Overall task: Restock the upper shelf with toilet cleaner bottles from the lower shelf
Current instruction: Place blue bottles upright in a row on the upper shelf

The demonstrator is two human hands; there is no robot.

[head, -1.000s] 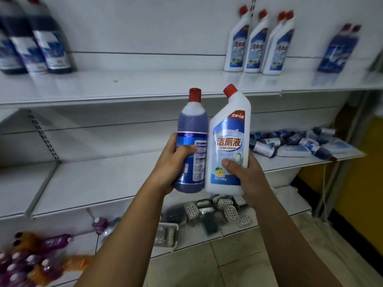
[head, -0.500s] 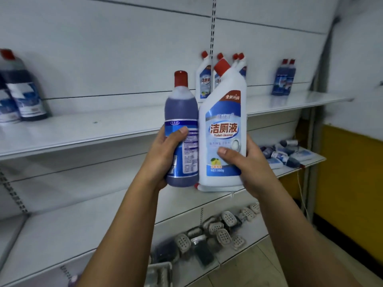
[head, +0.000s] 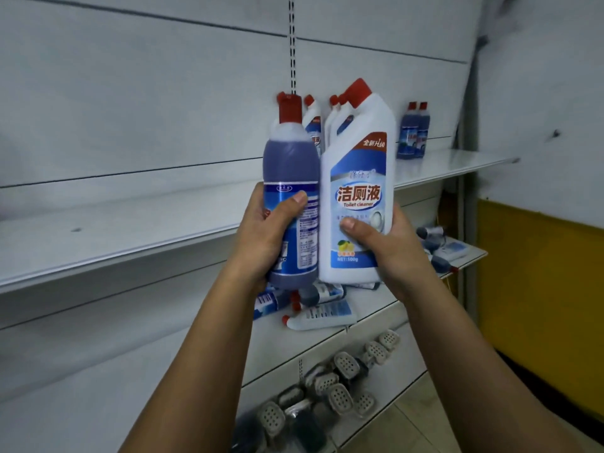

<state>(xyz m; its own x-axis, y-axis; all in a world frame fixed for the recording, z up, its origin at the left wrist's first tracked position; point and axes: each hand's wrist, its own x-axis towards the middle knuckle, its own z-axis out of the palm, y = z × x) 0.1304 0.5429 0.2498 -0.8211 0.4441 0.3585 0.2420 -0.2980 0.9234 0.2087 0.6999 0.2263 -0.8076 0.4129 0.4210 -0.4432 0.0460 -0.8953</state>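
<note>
My left hand (head: 263,235) grips a round blue bottle (head: 292,168) with a red cap, held upright. My right hand (head: 390,250) grips a white toilet cleaner bottle (head: 358,178) with an angled red cap, upright and touching the blue one. Both are raised in front of the upper shelf (head: 114,237). Behind them on that shelf stand several white bottles (head: 313,120), partly hidden, and two blue bottles (head: 413,130) further right. On the lower shelf (head: 376,308) lie several bottles on their sides (head: 322,317), more of them at the right (head: 441,248).
A lower shelf holds several grey perforated soap dishes (head: 343,367). A slotted upright (head: 292,44) runs up the white back panel. A yellow wall (head: 539,289) stands at the right, tiled floor below it.
Both hands have lifted the two bottles higher and moved closer to the shelving. My view has turned right and upward, so the blue bottles at the far left are out of sight.
</note>
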